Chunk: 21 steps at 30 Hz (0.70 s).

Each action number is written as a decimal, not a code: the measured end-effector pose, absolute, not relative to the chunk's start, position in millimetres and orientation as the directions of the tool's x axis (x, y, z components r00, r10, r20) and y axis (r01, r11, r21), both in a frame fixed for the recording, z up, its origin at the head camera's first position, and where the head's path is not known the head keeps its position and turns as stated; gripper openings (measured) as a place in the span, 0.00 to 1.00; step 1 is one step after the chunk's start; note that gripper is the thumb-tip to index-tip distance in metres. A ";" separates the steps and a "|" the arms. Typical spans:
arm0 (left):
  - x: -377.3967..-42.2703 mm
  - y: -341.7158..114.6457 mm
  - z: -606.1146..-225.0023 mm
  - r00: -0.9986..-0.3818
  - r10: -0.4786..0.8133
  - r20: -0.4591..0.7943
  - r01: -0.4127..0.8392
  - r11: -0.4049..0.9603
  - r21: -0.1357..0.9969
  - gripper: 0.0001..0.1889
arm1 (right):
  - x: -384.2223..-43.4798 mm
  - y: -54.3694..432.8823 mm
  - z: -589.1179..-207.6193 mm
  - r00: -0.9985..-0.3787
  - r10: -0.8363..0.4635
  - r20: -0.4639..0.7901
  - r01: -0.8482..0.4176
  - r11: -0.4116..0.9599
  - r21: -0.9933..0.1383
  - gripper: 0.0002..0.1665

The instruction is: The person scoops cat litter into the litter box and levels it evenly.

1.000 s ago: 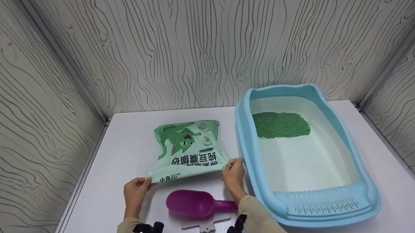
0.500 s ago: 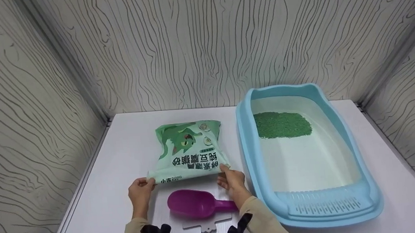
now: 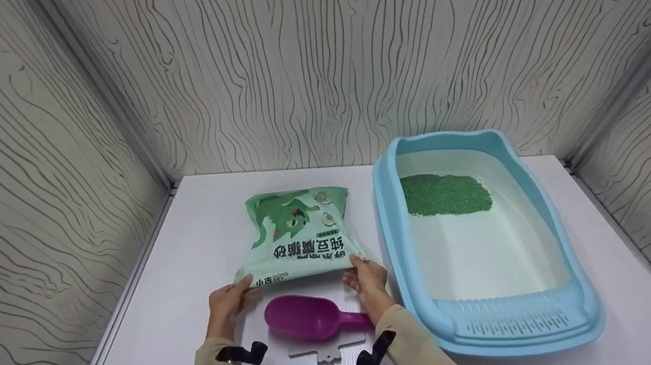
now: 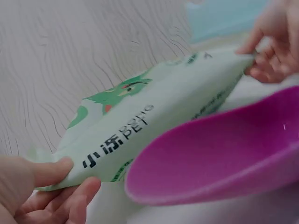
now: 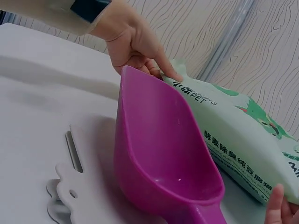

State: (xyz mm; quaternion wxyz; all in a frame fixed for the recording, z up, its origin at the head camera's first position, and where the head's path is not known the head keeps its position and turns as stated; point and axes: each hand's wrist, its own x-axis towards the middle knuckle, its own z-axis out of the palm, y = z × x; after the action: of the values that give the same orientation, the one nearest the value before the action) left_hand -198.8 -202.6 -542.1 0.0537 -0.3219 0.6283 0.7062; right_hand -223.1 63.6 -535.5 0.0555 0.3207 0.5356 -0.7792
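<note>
A pale green cat litter bag with a cat picture lies left of the middle of the table, its near end lifted slightly and folded over. My left hand pinches the left near corner, thumb above and fingers beneath, as the left wrist view confirms. At the opposite near corner, my right hand pinches the bag's edge with the thumb on top. Just in front of the bag rests a purple scoop, its handle running towards my right forearm.
A light blue litter box stands along the right side, with green litter at its far end. Under the scoop lies a thin grey flat piece with a scalloped edge. Patterned walls border the table behind and at both sides.
My right hand has turned, bringing its thumb over the bag's edge with its fingers loosely beneath. My left hand has shifted slightly right along the corner. The bag stays in place.
</note>
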 end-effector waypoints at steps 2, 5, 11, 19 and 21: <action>-199.7 -202.7 -543.6 -0.786 -0.312 -0.534 -0.484 -0.228 0.845 0.13 | -224.7 63.4 -535.4 -0.789 0.287 -0.543 0.403 -0.425 -0.811 0.12; -199.4 -203.5 -545.6 -0.781 -0.306 -0.544 -0.498 -0.220 0.839 0.11 | -225.6 62.8 -534.8 -0.788 0.307 -0.533 0.383 -0.433 -0.816 0.14; -201.0 -205.0 -549.5 -0.783 -0.249 -0.570 -0.525 -0.228 0.820 0.10 | -221.8 62.4 -535.9 -0.774 0.322 -0.546 0.387 -0.441 -0.810 0.16; -201.8 -204.9 -550.8 -0.793 -0.255 -0.554 -0.514 -0.208 0.832 0.12 | -216.7 64.6 -532.4 -0.777 0.253 -0.576 0.422 -0.469 -0.776 0.20; -201.3 -205.9 -550.5 -0.796 -0.259 -0.548 -0.509 -0.205 0.836 0.12 | -215.3 65.5 -530.7 -0.790 0.235 -0.566 0.427 -0.452 -0.784 0.19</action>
State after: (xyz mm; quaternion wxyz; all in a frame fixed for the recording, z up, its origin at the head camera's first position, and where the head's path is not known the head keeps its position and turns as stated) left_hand -201.3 -205.9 -550.5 0.0878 -0.3073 0.6243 0.7128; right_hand -215.3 65.5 -530.7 0.0605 0.3181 0.5201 -0.7904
